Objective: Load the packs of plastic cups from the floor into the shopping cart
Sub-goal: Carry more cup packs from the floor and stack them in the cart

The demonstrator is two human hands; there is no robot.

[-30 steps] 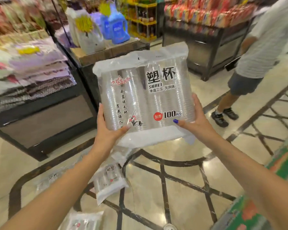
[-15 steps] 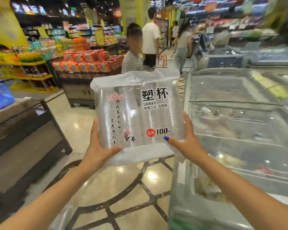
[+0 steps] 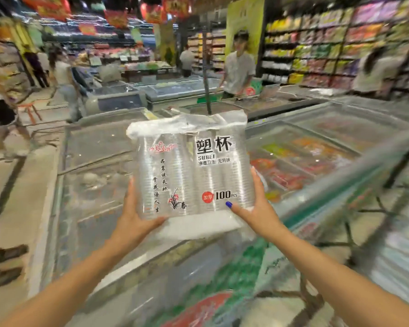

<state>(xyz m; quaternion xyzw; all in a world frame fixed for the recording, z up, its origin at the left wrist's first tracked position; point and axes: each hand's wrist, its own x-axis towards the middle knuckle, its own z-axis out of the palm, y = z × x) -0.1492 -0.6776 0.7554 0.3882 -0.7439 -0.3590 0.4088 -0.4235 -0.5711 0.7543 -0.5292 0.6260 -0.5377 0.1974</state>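
you held the pack of plastic cups (image 3: pixel 189 168) upright at mid-frame, above the glass-topped freezer (image 3: pixel 316 147). your left hand (image 3: pixel 134 215) grasped its 7 o'clock corner, your right hand (image 3: pixel 257 208) its 5 o'clock corner, thumbs across the front.

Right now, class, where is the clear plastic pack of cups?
In the head view, the clear plastic pack of cups is centre frame, held upright between the left hand and right hand, above glass-topped freezers.

pack of cups (image 3: pixel 189 171): clear glossy plastic film | freezer lids (image 3: pixel 316 147): smooth glass, reflective
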